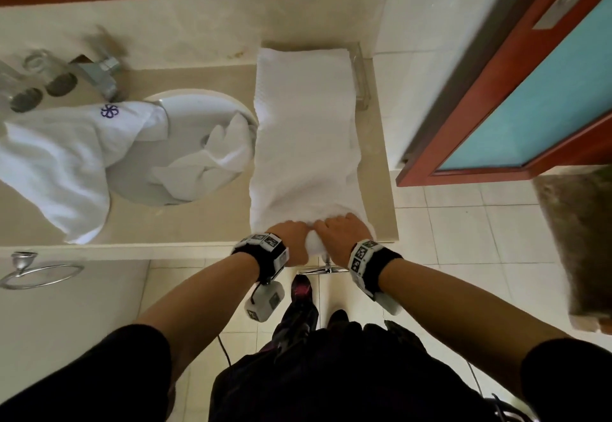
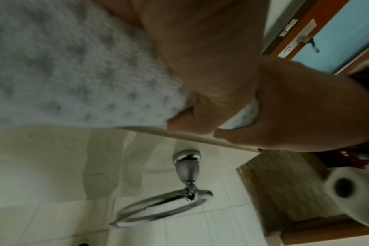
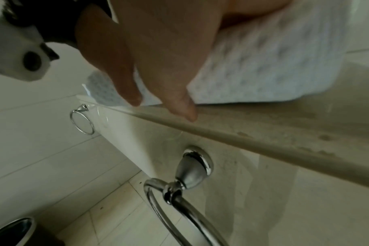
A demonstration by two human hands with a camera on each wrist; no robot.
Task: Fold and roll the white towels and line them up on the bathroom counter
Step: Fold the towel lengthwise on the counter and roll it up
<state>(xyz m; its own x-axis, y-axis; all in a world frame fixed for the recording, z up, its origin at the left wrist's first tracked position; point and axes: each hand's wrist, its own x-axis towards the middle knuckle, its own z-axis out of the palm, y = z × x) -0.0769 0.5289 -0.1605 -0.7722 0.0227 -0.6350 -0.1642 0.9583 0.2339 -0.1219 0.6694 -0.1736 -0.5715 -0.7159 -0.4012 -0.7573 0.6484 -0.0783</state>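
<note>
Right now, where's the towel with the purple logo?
Head view, left side: the logo towel drapes over the counter and the sink's left rim, below the faucet.

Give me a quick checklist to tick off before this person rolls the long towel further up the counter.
1. Both hands on the near end: ok. The left hand and right hand grip the started roll at the counter edge.
2. Folded towel lying straight ahead: ok, a long strip running toward the wall.
3. Strip smooth: not ok, it is puckered just ahead of the hands.
4. Path clear: ok, though a clear tray sits right beside the far end.
5. Other towels out of the way: ok. The logo towel and crumpled small towel lie at the sink.
6. Roll tightness: cannot tell.
</note>
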